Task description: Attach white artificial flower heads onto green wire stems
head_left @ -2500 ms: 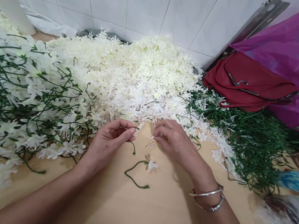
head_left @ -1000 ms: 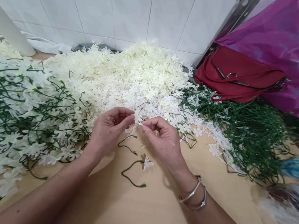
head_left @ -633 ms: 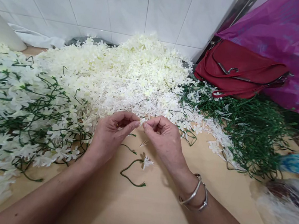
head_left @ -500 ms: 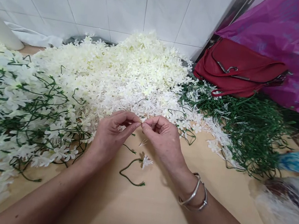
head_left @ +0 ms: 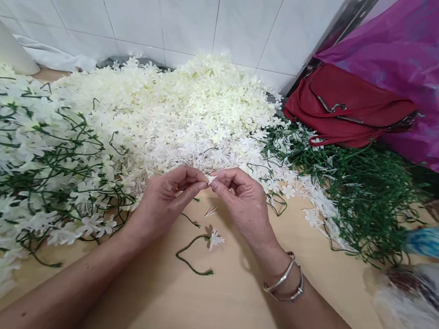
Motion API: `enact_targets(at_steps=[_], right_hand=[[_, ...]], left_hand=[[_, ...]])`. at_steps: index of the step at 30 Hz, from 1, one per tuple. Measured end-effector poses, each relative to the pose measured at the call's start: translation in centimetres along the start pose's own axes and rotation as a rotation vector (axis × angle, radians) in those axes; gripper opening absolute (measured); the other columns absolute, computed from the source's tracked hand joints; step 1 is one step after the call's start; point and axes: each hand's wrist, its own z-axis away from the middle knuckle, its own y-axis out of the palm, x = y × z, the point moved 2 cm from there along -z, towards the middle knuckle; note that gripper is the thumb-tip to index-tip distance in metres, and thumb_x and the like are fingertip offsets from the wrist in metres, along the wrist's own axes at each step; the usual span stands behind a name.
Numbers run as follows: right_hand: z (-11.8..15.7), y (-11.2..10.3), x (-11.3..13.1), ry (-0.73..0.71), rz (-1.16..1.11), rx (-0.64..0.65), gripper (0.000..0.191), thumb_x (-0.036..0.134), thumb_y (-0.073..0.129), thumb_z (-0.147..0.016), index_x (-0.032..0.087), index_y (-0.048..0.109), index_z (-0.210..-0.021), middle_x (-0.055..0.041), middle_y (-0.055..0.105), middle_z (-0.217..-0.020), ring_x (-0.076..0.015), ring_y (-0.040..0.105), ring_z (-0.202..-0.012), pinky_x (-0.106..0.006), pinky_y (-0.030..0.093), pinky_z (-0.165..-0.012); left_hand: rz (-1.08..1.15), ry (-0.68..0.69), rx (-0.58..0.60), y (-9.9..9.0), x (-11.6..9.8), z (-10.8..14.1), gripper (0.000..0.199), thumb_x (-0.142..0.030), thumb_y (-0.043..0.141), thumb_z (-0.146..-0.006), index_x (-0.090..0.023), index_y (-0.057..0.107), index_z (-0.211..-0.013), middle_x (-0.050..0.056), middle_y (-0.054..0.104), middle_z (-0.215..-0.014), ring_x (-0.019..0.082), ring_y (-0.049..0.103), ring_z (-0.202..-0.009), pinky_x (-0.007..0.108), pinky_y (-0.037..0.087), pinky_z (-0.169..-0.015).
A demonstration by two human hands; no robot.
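Note:
My left hand (head_left: 168, 195) and my right hand (head_left: 242, 201) meet fingertip to fingertip over the table. Both pinch a small white flower piece (head_left: 211, 179), mostly covered by my fingers. Just below them a small white stamen bunch (head_left: 211, 211) lies on the tabletop. Nearer to me is a curved green stem (head_left: 183, 259) with a white stamen head (head_left: 216, 239) at its upper end. A big heap of white petals (head_left: 213, 97) rises behind my hands. Two metal bangles circle my right wrist.
White flowers on green stems (head_left: 37, 158) are piled at the left. At the right are a heap of green stems (head_left: 373, 194), a red handbag (head_left: 353, 108), a purple bag (head_left: 411, 56) and clear plastic bags (head_left: 416, 312). A tiled wall (head_left: 186, 3) stands behind.
More of the white piece shows between my fingertips now. My hands remain in nearly the same place, and the view has shifted slightly.

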Motion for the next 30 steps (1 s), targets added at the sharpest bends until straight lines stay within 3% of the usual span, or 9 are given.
enact_targets(at_steps=[4,8,14,16,20,21,23,25,30], right_hand=[[0.0,-0.1,0.2,-0.052,0.040,-0.027,0.003,0.023,0.076,-0.082,0.023,0.073,-0.080,-0.0009,0.071,-0.084,-0.0173,0.062,-0.079,-0.033,0.049,-0.077],[-0.1,0.0,0.4,-0.061,-0.058,0.008,0.008,0.025,0.077,-0.085,0.023,0.072,-0.079,-0.0056,0.076,-0.109,-0.0202,0.069,-0.103,-0.035,0.053,-0.091],[-0.6,-0.6,-0.7,-0.001,-0.111,0.002,0.010,0.027,0.079,-0.086,0.023,0.070,-0.082,-0.0030,0.077,-0.099,-0.0170,0.068,-0.087,-0.031,0.052,-0.081],[-0.8,-1.2,-0.9,-0.011,-0.102,-0.021,0.011,0.027,0.079,-0.085,0.023,0.070,-0.082,-0.0020,0.076,-0.096,-0.0158,0.066,-0.084,-0.030,0.051,-0.080],[-1.4,-2.2,-0.9,-0.069,-0.084,-0.063,0.018,0.033,0.079,-0.084,0.024,0.063,-0.081,0.0013,0.067,-0.081,-0.0153,0.061,-0.076,-0.030,0.049,-0.077],[-1.5,-2.4,-1.0,-0.070,-0.068,-0.072,0.020,0.035,0.078,-0.084,0.024,0.062,-0.082,0.0018,0.065,-0.079,-0.0155,0.060,-0.075,-0.031,0.049,-0.077],[-1.7,-2.6,-1.0,-0.059,-0.032,-0.087,0.020,0.036,0.077,-0.084,0.025,0.060,-0.083,0.0019,0.064,-0.078,-0.0158,0.060,-0.075,-0.031,0.050,-0.078],[-1.8,-2.7,-1.2,-0.049,-0.018,-0.096,0.019,0.035,0.076,-0.083,0.025,0.059,-0.084,0.0020,0.063,-0.077,-0.0156,0.060,-0.075,-0.031,0.051,-0.077],[-1.9,-2.6,-1.5,-0.030,-0.066,-0.083,0.022,0.035,0.078,-0.082,0.025,0.063,-0.093,0.0027,0.063,-0.081,-0.0139,0.059,-0.072,-0.030,0.052,-0.074]], left_hand=[[-0.049,0.019,0.004,-0.1,0.3,0.0,0.009,-0.029,0.072,-0.096,-0.021,0.075,-0.098,0.004,0.078,-0.092,0.017,0.070,-0.085,0.028,0.056,-0.078],[-0.047,0.077,0.010,-0.1,0.2,0.1,0.009,-0.028,0.071,-0.097,-0.021,0.076,-0.100,0.007,0.079,-0.106,0.020,0.073,-0.099,0.032,0.058,-0.089],[-0.268,0.189,-0.031,-0.9,-2.6,0.0,0.011,-0.027,0.068,-0.098,-0.021,0.076,-0.101,0.005,0.077,-0.093,0.017,0.069,-0.080,0.029,0.057,-0.076],[-0.308,0.194,0.082,-1.1,-3.8,0.4,0.010,-0.028,0.068,-0.098,-0.022,0.076,-0.098,0.003,0.077,-0.088,0.017,0.069,-0.078,0.029,0.056,-0.074],[-0.441,0.164,0.576,-0.2,-4.7,3.3,0.001,-0.026,0.075,-0.094,-0.026,0.076,-0.096,0.001,0.077,-0.093,0.018,0.070,-0.079,0.029,0.053,-0.069],[-0.528,0.203,0.656,0.1,-4.5,4.4,0.010,-0.025,0.078,-0.093,-0.026,0.074,-0.102,0.001,0.076,-0.101,0.020,0.071,-0.085,0.032,0.053,-0.074],[-0.681,0.273,0.733,0.8,-3.6,6.4,0.020,-0.023,0.078,-0.092,-0.024,0.070,-0.111,0.003,0.073,-0.108,0.023,0.069,-0.091,0.036,0.050,-0.079],[-0.775,0.322,0.754,1.5,-2.4,7.7,0.007,-0.020,0.068,-0.100,-0.022,0.068,-0.107,0.003,0.071,-0.106,0.023,0.067,-0.091,0.037,0.046,-0.081],[-0.796,0.554,0.704,2.7,-0.1,8.5,0.016,-0.015,0.053,-0.107,-0.021,0.064,-0.098,0.003,0.070,-0.097,0.023,0.063,-0.096,0.037,0.041,-0.088]])
